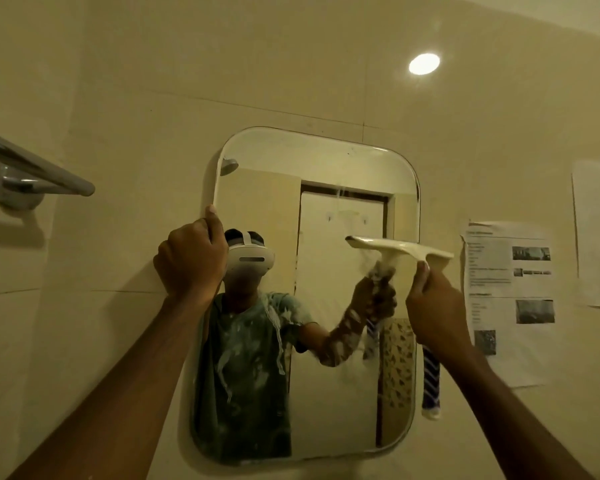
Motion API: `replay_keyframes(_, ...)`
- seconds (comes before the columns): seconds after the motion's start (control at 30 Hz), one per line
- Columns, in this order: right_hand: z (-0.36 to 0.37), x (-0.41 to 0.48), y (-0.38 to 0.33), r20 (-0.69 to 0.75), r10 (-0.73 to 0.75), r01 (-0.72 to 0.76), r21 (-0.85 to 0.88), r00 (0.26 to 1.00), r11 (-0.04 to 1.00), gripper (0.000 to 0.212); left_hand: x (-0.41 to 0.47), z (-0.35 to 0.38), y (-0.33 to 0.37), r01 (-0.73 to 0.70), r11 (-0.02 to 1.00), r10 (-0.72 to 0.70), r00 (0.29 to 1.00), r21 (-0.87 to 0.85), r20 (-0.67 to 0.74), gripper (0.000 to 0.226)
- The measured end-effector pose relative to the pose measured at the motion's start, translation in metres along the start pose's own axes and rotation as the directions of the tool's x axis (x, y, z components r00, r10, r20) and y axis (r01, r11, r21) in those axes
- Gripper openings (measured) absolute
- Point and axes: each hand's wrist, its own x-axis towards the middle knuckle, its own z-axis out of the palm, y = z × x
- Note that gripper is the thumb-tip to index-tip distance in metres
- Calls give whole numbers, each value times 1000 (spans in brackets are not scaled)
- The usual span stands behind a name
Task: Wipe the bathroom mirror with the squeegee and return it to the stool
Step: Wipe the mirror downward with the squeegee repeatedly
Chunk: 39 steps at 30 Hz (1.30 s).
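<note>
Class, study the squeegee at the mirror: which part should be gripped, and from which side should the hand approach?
Grip the squeegee by its striped handle, below the white crossbar, coming from underneath on the room side. The blade edge faces the mirror and must stay free. The right hand does this, while the left hand steadies the mirror's left edge.

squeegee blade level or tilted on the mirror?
Roughly level: the squeegee head runs crosswise over the mirror, handle down in the right hand.

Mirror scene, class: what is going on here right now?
A person is wiping a wall mirror with a white squeegee. The right hand grips its handle, with the blade held against the glass on the mirror's right side. The left hand holds the mirror's left edge. Soapy streaks show on the lower glass. No stool is in view.
</note>
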Motion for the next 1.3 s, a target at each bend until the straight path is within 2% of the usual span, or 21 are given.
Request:
replay_keyframes(0.1, -13, 15, -11, 8, 17, -17, 11, 1000, 1000, 43, -1, 0, 2, 12, 1000, -12, 1000, -3, -13, 61)
replay_keyframes(0.23, -31, 87, -51, -90, -75, 74, -6, 993, 997, 43, -2, 1, 1, 14, 1000, -14, 1000, -12, -25, 61)
replay_keyframes(0.33, -34, 118, -64, -87, -91, 89, -26, 992, 996, 43, -3, -1, 0, 13, 1000, -13, 1000, -18, -28, 59)
replay_keyframes(0.43, -23, 99, -44, -48, -78, 76, -45, 996, 996, 42, -3, -1, 2, 30, 999, -30, 999, -22, -30, 58)
replay_keyframes(0.57, -2, 21, 2, -14, -51, 50, -29, 999, 998, 37, -2, 3, 1, 35, 999, -35, 999, -10, -30, 57)
replay_keyframes(0.67, -4, -9, 10, 45, -15, 16, -15, 999, 1000, 40, -2, 1, 0, 12, 1000, -12, 999, -2, -31, 57)
replay_keyframes(0.87, -33, 78, -52, -36, -130, 130, -10, 991, 991, 44, -1, 0, -3, -14, 1000, 14, 1000, 9, -6, 61)
replay_keyframes(1.0, -37, 114, -67, -25, -100, 99, -34, 995, 995, 42, -2, 0, -5, -16, 1000, 16, 1000, 17, -10, 61)
replay_keyframes(1.1, -23, 85, -39, -1, -69, 69, -44, 998, 997, 40, -3, 1, -4, -4, 1000, 4, 1000, 14, -16, 62)
replay_keyframes(1.3, 4, -29, 22, 66, 10, -10, 8, 998, 1000, 38, -4, 1, -5, -25, 1000, 25, 1000, 6, -4, 62)
